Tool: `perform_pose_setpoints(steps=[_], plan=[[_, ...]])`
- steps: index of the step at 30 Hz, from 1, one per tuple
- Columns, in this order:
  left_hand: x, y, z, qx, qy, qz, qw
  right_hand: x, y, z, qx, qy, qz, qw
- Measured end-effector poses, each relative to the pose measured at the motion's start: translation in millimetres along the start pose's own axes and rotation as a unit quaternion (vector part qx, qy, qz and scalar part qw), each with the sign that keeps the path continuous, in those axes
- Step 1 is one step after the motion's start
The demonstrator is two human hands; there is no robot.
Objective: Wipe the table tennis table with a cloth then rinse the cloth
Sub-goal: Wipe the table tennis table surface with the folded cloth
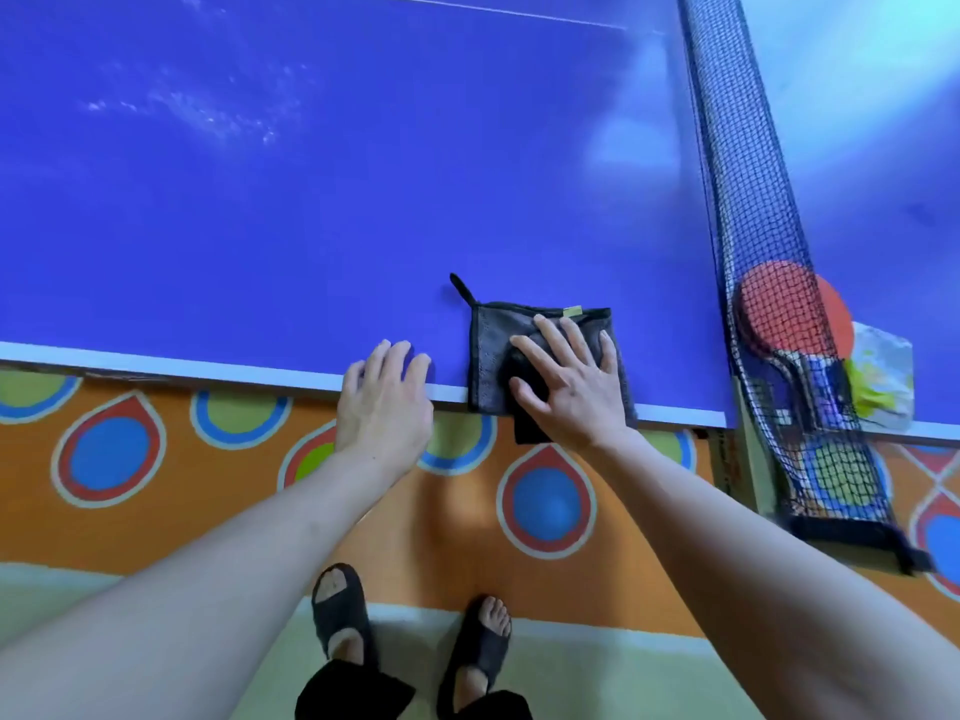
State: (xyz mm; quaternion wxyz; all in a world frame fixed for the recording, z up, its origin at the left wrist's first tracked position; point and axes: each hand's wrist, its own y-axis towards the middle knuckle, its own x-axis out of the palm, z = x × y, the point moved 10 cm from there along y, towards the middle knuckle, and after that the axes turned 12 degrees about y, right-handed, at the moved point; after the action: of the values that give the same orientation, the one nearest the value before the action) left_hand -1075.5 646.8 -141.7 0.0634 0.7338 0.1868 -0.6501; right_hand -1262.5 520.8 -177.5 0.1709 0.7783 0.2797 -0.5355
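A dark grey folded cloth point(493, 350) with a small loop lies on the blue table tennis table point(311, 200), at its near white edge; one corner hangs over the edge. My right hand point(566, 381) presses flat on the cloth with fingers spread. Just left of the cloth, my left hand point(384, 397) rests on the table's edge, fingertips on the blue top, holding nothing. Pale dusty smears show on the far left of the tabletop.
The black net point(748, 241) runs along the right. Behind it lie red paddles point(795, 314) and a yellow-white packet point(878, 376). Below the table is an orange patterned floor point(208, 501), where my feet stand in black sandals point(343, 615).
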Motion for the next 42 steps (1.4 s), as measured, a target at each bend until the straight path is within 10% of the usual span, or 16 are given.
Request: perform_pose_setpoints(steps=[9, 20, 42], plan=[[-29, 11, 117, 0.061, -0.013, 0.017, 0.998, -47, -42, 127, 0.088, -0.005, 0.01, 0.996], [-29, 16, 125, 0.061, -0.016, 0.026, 0.998, -41, -35, 123, 0.104, 0.0, -0.012, 0.995], [15, -8, -128, -0.113, -0.003, 0.008, 0.994, 62, 96, -167, -0.06, 0.047, -0.091, 0.993]])
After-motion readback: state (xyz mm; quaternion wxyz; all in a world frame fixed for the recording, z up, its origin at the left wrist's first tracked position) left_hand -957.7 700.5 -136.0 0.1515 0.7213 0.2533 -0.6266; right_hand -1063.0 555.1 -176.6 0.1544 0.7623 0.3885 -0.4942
